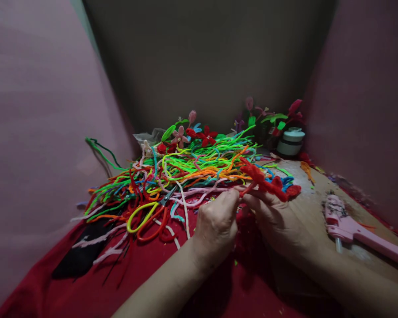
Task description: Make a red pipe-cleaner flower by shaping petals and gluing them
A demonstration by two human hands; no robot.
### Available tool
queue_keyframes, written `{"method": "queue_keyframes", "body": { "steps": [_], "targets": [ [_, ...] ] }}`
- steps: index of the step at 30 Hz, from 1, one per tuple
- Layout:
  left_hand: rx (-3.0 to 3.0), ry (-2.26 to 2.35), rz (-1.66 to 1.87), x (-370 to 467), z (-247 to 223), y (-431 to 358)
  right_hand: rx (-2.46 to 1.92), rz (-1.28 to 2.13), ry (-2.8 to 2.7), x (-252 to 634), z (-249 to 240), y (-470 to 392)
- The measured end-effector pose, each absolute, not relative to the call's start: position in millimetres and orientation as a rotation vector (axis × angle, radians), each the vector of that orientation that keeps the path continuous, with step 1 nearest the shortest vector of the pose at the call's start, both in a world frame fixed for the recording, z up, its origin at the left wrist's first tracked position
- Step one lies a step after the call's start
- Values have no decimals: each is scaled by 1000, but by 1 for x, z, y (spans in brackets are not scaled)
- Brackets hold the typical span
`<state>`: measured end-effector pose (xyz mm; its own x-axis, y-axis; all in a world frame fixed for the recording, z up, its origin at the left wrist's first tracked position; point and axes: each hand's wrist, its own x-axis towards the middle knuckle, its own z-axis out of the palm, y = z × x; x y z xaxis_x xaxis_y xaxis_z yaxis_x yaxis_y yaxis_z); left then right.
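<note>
A red pipe-cleaner flower (257, 174) is between my two hands above the front of the table. My left hand (217, 221) has its fingers closed in a pinch on the red stem end. Beside it my right hand (275, 216) is also closed, its fingertips at the same stem; the petals stick up and to the right over its fingers. My palm and fingers partly hide the stem. Just beyond my hands lies a heap of pipe cleaners (202, 161) in green, orange, pink, yellow and red.
Scissors (167, 198) with yellow and red handles lie left of my hands. A pink glue gun (343, 229) rests on a board at right. A lidded jar (289, 143) and finished flowers (180, 137) stand behind. A flat black object (78, 256) lies on the red cloth (152, 274).
</note>
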<state>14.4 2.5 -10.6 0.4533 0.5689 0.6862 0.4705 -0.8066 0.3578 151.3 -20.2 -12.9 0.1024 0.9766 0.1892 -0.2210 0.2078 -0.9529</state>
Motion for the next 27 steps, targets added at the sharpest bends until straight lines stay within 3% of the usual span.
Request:
{"method": "queue_keyframes", "body": {
  "steps": [10, 19, 27],
  "targets": [
    [1317, 804, 1010, 25, 10, -7, -801, 1211, -971, 151, -23, -17],
    [1037, 652, 762, 17, 13, 0, -669, 1409, -948, 153, -27, -7],
    [1076, 548, 669, 10, 15, 3, -677, 1316, -1032, 155, -13, -14]
  ]
}}
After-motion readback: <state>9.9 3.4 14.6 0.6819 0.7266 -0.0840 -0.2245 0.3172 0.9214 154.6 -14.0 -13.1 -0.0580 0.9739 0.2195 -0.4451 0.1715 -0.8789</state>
